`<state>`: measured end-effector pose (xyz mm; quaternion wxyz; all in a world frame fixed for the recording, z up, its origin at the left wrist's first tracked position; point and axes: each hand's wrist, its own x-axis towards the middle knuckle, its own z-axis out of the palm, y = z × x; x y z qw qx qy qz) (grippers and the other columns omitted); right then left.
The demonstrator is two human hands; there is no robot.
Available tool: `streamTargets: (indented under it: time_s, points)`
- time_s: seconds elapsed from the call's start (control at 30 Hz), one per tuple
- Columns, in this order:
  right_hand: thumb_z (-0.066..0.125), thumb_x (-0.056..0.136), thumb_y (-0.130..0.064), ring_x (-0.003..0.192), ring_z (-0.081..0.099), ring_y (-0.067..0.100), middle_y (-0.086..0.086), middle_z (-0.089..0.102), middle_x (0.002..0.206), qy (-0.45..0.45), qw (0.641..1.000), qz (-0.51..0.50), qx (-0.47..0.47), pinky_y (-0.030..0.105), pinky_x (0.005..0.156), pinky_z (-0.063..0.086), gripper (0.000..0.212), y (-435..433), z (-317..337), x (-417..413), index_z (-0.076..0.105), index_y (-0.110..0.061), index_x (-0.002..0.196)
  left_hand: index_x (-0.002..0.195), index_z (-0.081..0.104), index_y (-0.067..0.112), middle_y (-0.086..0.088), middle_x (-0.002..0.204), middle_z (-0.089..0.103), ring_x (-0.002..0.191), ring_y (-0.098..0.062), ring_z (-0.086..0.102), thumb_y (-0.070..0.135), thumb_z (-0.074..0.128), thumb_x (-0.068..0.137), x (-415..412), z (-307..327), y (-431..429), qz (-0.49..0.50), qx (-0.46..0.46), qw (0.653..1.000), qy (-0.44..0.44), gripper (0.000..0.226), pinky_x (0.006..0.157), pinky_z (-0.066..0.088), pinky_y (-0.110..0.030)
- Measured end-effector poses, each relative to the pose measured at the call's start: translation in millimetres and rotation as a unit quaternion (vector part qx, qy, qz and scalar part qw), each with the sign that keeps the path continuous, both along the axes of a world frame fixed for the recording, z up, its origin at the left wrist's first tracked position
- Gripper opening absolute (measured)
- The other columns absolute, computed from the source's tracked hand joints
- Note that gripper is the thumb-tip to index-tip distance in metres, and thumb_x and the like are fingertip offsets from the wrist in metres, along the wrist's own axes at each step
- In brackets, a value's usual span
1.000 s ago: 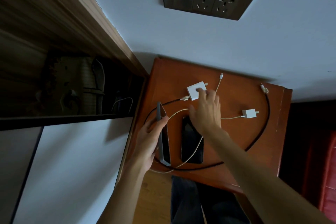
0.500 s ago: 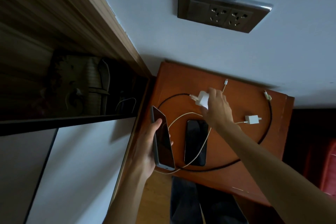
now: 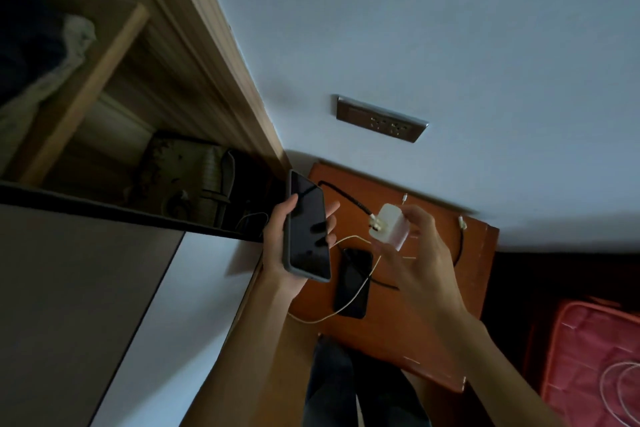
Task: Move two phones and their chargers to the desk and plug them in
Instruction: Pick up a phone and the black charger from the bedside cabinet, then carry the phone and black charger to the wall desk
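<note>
Left hand grips 1 phone above the table's left edge. Right hand pinches white charger, black cable seemingly attached. 2nd phone lies flat on table.

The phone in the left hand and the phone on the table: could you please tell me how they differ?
The held phone is raised and tilted in the left hand; the lying phone rests flat on the table. The held phone shows a grey case edge; the lying phone looks plain black. A white cable crosses the lying phone, none the held phone. Both screens are dark.
</note>
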<state>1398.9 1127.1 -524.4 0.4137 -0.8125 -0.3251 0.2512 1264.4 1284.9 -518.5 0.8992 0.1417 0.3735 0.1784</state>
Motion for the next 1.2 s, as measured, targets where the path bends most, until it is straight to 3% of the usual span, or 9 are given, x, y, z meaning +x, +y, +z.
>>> streamTargets:
  time_s: [0.1,0.27,0.47,0.67,0.73,0.9,1.03,1.1,1.2]
  points:
    - [0.066,0.090,-0.033,0.113,0.058,0.012,-0.005,0.055,0.127,0.012,0.999,0.033,0.008,0.033,0.077,0.060,0.054,-18.0,32.0,0.3,0.034,-0.036,0.133,0.135,0.044,0.004,-0.025,0.131,0.043,0.090,-0.024,0.051,0.040,0.045,0.096,5.3,34.9,-10.7,-0.018,-0.003,0.995,-0.097,0.053,0.066,0.044,-0.029]
    - [0.067,0.090,-0.020,0.106,0.054,-0.011,-0.012,0.054,0.128,0.036,0.998,0.049,-0.013,0.003,0.069,0.048,0.058,-57.9,68.9,9.1,0.032,-0.045,0.130,0.141,0.034,0.010,-0.021,0.139,0.036,0.091,-0.017,0.048,0.046,0.035,0.095,16.4,95.7,-12.5,-0.039,0.015,0.982,-0.187,0.058,0.068,0.046,-0.022]
    - [0.059,0.095,-0.024,0.101,0.053,0.003,-0.014,0.039,0.124,0.026,0.993,0.100,-0.061,0.012,0.067,0.044,0.067,-87.2,98.3,24.9,0.018,-0.059,0.135,0.143,0.035,0.007,-0.023,0.133,0.045,0.083,-0.019,0.052,0.042,0.035,0.092,43.7,175.0,-2.8,-0.156,0.102,0.968,-0.168,0.062,0.061,0.048,-0.026]
    - [0.052,0.098,-0.018,0.102,0.048,-0.009,-0.028,0.035,0.119,-0.013,0.993,0.114,-0.035,0.014,0.077,0.046,0.054,-105.3,135.3,41.8,0.032,-0.063,0.121,0.149,0.033,0.001,-0.025,0.131,0.044,0.082,-0.023,0.055,0.035,0.042,0.093,53.6,223.2,-16.7,-0.091,0.188,0.967,-0.149,0.066,0.059,0.051,-0.029]
    - [0.054,0.097,-0.025,0.102,0.048,-0.009,-0.034,0.036,0.115,-0.026,0.994,0.101,-0.024,0.011,0.077,0.044,0.047,-118.7,147.8,47.9,0.036,-0.063,0.118,0.147,0.036,0.002,-0.026,0.131,0.044,0.082,-0.023,0.054,0.037,0.041,0.092,53.1,237.8,-15.4,-0.091,0.188,0.966,-0.154,0.066,0.059,0.050,-0.029]
    - [0.052,0.091,-0.052,0.096,0.056,0.000,-0.014,0.054,0.102,-0.037,0.999,0.023,0.007,0.021,0.077,0.041,0.013,-148.3,161.1,48.8,0.056,-0.047,0.103,0.149,0.035,0.001,-0.029,0.136,0.045,0.083,-0.025,0.055,0.038,0.059,0.084,55.7,274.8,-18.6,-0.142,0.214,0.949,-0.184,0.078,0.061,0.053,-0.030]
    - [0.048,0.081,-0.069,0.088,0.058,-0.001,-0.008,0.058,0.091,-0.021,1.000,0.002,-0.012,0.020,0.075,0.040,0.029,-145.6,166.7,48.8,0.062,-0.046,0.092,0.149,0.032,0.000,-0.032,0.142,0.041,0.087,-0.027,0.053,0.037,0.056,0.086,64.7,310.6,-28.7,-0.210,0.232,0.922,-0.229,0.077,0.065,0.052,-0.033]
    - [0.056,0.086,-0.058,0.081,0.058,0.001,-0.007,0.058,0.086,-0.016,1.000,-0.003,-0.014,0.017,0.071,0.040,0.014,-135.9,172.5,50.7,0.061,-0.045,0.081,0.149,0.029,-0.001,-0.034,0.146,0.037,0.088,-0.026,0.053,0.037,0.048,0.089,67.0,330.4,-31.5,-0.246,0.251,0.905,-0.239,0.074,0.066,0.052,-0.033]
    - [0.064,0.090,-0.028,0.072,0.058,0.007,-0.005,0.058,0.079,-0.038,0.999,0.008,0.009,0.020,0.064,0.043,0.025,-119.1,186.7,55.7,0.056,-0.030,0.067,0.141,0.036,-0.005,-0.028,0.127,0.058,0.084,-0.027,0.060,0.036,0.051,0.088,65.6,357.5,-35.2,-0.295,0.247,0.887,-0.254,0.069,0.067,0.053,-0.033]
